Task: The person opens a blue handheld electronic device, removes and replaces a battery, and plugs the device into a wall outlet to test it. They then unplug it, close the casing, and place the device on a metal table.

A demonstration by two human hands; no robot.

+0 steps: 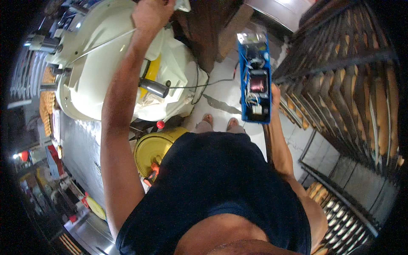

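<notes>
My right hand (275,97) grips an open blue case (268,80) from its right side and holds it up over the floor. Inside sit a copper-coloured coil (257,83), loose wires and a white connector (256,109). A thin dark cable (199,86) runs between the case's side and the machine. At the top edge, my left hand (152,16) reaches over a large cream machine (93,55), fingers curled and partly cut off by the frame. A small whitish piece (182,5) shows at its fingertips; its kind is unclear.
A metal shaft (155,88) juts from the machine. Below it stands a yellow round container (148,148) with an orange-and-black tool (153,172) on it. Racks of trays (340,89) with bread-like pieces line the right. A grey worktop (80,144) lies left.
</notes>
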